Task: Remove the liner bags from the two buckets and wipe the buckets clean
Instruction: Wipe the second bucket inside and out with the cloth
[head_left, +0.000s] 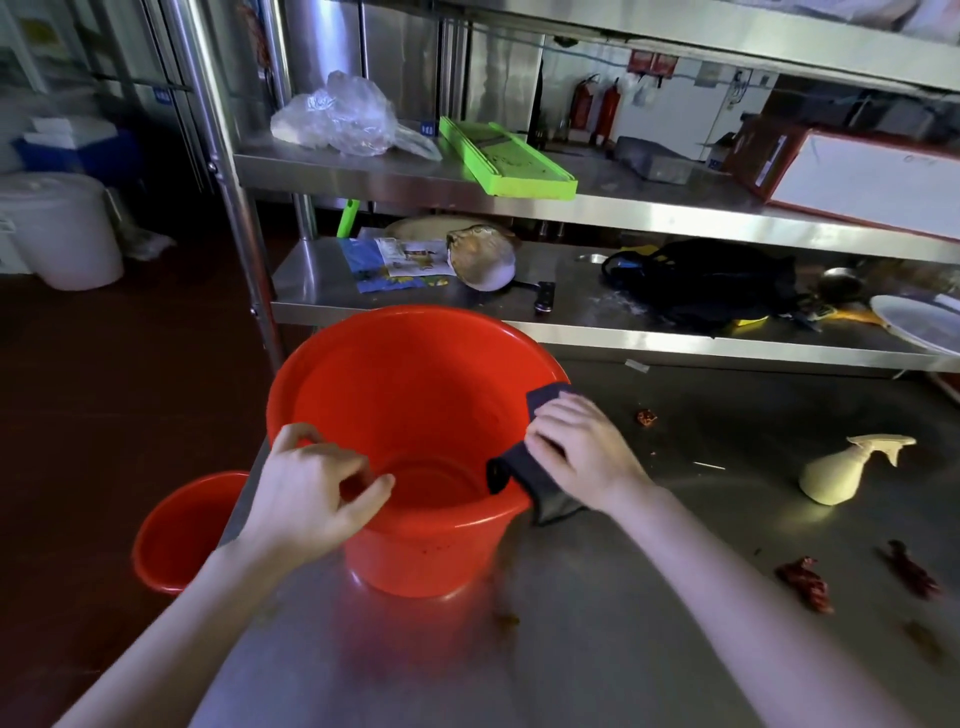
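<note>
A large red bucket (415, 395) stands upright on the steel table (597, 623), with no liner visible inside it. My left hand (306, 488) grips its near-left rim, thumb over the inside. My right hand (576, 447) presses a dark grey cloth (511, 467) over the bucket's right rim, the cloth draped inside and outside the wall. A second, smaller red bucket (182, 530) sits lower down on the floor to the left of the table. A crumpled clear plastic bag (337, 117) lies on the upper shelf at the back.
A cream spray bottle (841, 470) lies on its side on the table at right. Dried red chillies (805, 582) and crumbs are scattered near the right edge. The steel shelf unit behind holds a green slicer (506, 158), a black bag (711, 286) and a knife (543, 299).
</note>
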